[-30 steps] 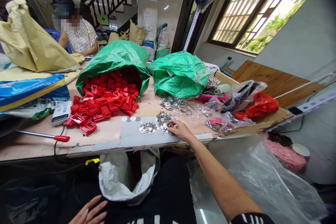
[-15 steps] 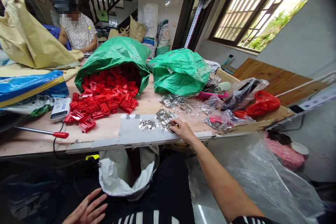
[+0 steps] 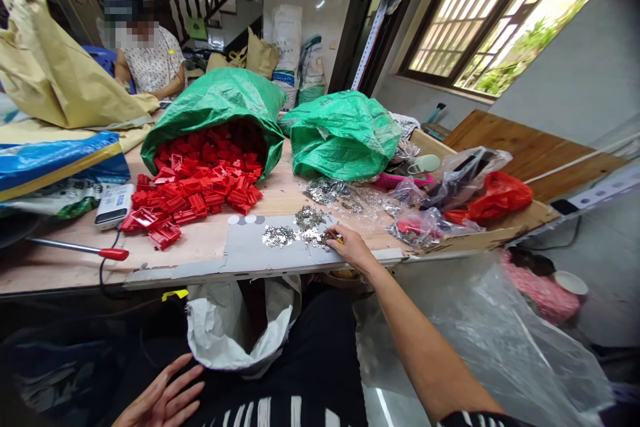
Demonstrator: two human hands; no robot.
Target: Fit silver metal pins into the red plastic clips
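My right hand [image 3: 351, 246] reaches over the table edge onto a grey sheet [image 3: 250, 255], its fingers pinched at a heap of small shiny metal pieces [image 3: 300, 232]. Something small and yellow shows at the fingertips. My left hand [image 3: 163, 397] lies flat on my lap, fingers spread, holding nothing. A white sack [image 3: 227, 330] hangs open below the table edge, between my knees. Red plastic parts [image 3: 193, 190] spill from a green bag [image 3: 220, 103] onto the wooden table [image 3: 60, 273].
A second green bag [image 3: 345, 133] lies behind the metal pieces. Clear bags of metal parts [image 3: 380, 203] and a red bag [image 3: 497, 197] sit to the right. A red-handled tool [image 3: 80, 250] and a white device [image 3: 114, 203] lie left. Another person [image 3: 145, 57] sits at the far side.
My right hand has stayed pinched at the metal pieces, shifting only slightly. My left hand has stayed flat on my lap. The view has tilted a little.
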